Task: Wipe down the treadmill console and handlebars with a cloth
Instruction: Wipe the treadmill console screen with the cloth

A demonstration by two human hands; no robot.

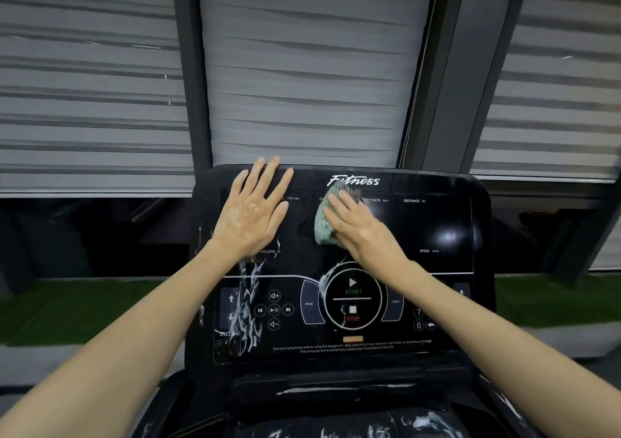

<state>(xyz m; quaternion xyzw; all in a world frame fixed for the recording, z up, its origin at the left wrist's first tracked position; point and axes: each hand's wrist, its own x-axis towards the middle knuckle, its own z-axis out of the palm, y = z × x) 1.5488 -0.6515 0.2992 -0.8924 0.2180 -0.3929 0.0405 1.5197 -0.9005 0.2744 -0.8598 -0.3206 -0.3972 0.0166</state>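
The black treadmill console fills the lower middle of the view, with the word Fitness along its top edge. White foam streaks run down its left side and around the round start/stop button. My left hand lies flat on the console's upper left, fingers spread, holding nothing. My right hand presses a pale green cloth flat against the upper middle of the console; most of the cloth is hidden under the palm. The handlebars are not visible.
A dark tray ledge with white smears sits below the console. Behind it hang grey striped blinds between dark window frames. Green turf lies on the floor to the left and right of the treadmill.
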